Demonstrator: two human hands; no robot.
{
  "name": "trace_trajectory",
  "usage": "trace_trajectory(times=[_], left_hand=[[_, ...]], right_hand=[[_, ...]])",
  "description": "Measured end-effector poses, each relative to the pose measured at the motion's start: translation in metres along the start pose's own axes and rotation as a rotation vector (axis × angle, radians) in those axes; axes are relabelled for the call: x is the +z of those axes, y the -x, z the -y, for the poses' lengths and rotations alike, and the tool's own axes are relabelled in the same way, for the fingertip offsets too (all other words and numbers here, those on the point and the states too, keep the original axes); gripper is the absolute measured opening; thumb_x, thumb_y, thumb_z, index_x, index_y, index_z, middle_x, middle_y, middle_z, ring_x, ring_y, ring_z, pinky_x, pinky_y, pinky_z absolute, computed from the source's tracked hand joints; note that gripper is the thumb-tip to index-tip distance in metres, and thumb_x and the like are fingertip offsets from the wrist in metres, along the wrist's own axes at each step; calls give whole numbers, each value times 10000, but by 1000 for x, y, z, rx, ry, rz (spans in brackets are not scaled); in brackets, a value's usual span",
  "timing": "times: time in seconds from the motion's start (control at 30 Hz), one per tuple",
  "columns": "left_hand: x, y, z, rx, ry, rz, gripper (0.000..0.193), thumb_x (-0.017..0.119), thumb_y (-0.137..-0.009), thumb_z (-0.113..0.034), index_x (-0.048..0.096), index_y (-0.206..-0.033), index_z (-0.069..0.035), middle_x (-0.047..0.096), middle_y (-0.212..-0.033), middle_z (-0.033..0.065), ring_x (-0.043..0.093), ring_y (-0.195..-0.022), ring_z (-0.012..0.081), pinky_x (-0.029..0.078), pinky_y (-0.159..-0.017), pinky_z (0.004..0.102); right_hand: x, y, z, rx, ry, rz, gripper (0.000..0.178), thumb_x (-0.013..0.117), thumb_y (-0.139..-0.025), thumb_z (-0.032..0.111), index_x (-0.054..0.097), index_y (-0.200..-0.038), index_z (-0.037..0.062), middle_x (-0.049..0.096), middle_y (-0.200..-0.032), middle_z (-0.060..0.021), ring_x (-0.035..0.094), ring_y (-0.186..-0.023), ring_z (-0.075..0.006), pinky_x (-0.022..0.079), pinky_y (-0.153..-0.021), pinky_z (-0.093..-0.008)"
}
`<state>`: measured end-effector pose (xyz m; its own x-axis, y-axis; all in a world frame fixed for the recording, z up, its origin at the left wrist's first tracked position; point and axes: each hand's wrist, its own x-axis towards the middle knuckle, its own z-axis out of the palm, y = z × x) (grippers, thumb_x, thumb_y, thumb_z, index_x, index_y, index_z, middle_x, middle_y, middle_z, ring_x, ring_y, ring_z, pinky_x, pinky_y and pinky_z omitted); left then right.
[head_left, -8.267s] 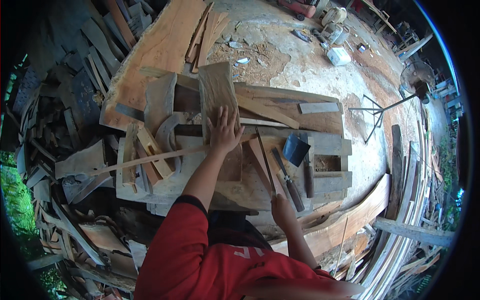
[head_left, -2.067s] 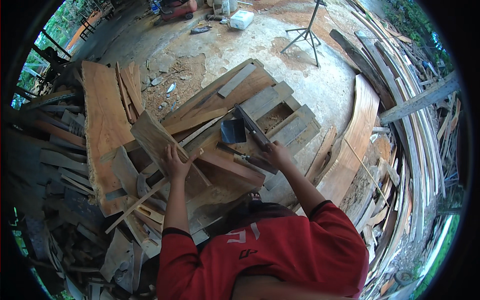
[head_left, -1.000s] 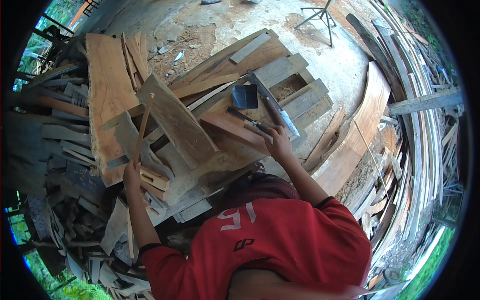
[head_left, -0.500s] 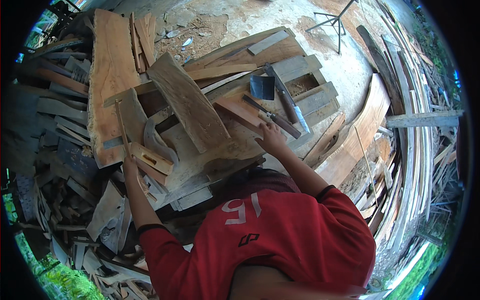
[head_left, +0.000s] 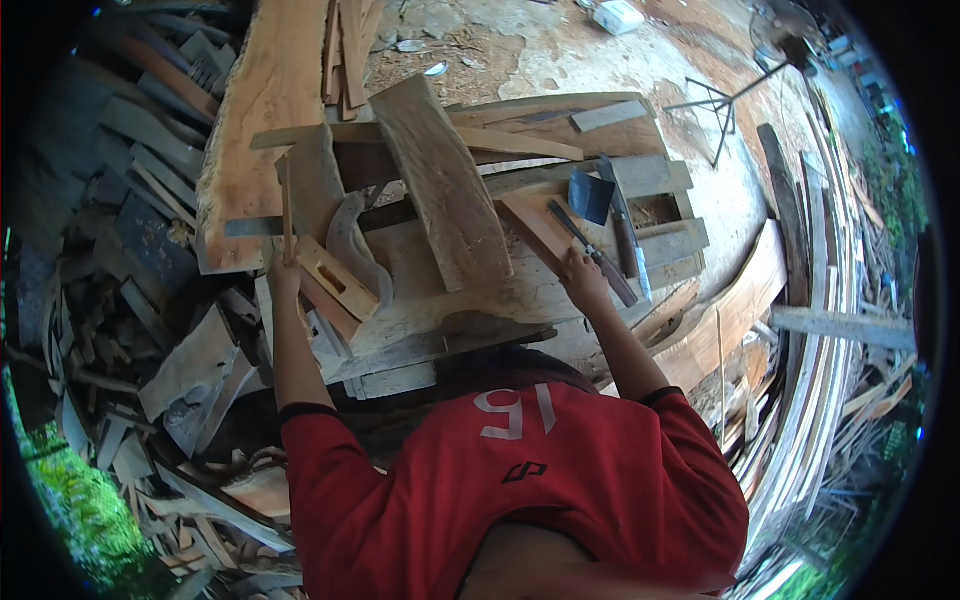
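Observation:
My left hand (head_left: pixel 284 274) is closed round the lower end of a thin wooden strip (head_left: pixel 289 205), which points away from me at the left of the workbench (head_left: pixel 400 325). Beside that hand lies a pale wooden block with a slot (head_left: pixel 340 277). My right hand (head_left: pixel 584 281) has its fingers closed at the near end of a reddish-brown wooden block (head_left: pixel 533 232); the fingertips are partly hidden. Right next to it are a chisel-like tool with a dark blade (head_left: pixel 580 229), a long-handled tool (head_left: pixel 624 235) and a dark square sheet (head_left: pixel 591 196).
A broad rough plank (head_left: pixel 440 185) slants across the bench. A curved wooden piece (head_left: pixel 352 245) lies left of it. A long slab (head_left: pixel 262 120) extends beyond, at far left. Scrap wood (head_left: pixel 200 380) heaps up on the left; stacked strips (head_left: pixel 800 400) line the right. A metal stand (head_left: pixel 722 105) stands behind.
The whole view has shifted, so the bench appears farther right. The strip in my left hand now stands straighter in the picture. My right hand stays by the reddish-brown block's near end.

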<state>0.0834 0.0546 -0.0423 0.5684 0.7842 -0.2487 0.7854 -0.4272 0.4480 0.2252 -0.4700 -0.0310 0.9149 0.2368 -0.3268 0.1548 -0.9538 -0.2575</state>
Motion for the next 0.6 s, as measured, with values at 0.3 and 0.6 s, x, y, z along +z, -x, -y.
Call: trace_trajectory(times=[0.3, 0.6], left_hand=[[1, 16, 17, 149, 60, -140, 434, 570, -819, -315, 525, -1112, 3, 588, -1018, 201, 551, -996, 340, 436, -827, 382], [-29, 113, -3, 211, 382, -111, 479, 576, -829, -353, 526, -1123, 22, 580, -1060, 198, 567, -993, 308, 457, -810, 374]], right_hand=[[1, 2, 6, -17, 45, -8, 626, 657, -736, 211, 352, -1275, 115, 499, -1123, -189, 502, -1033, -379, 426, -822, -490], [10, -6, -5, -117, 7, -39, 609, 648, -735, 127, 368, -1269, 44, 486, -1164, -197, 480, -1059, -386, 420, -862, -456]])
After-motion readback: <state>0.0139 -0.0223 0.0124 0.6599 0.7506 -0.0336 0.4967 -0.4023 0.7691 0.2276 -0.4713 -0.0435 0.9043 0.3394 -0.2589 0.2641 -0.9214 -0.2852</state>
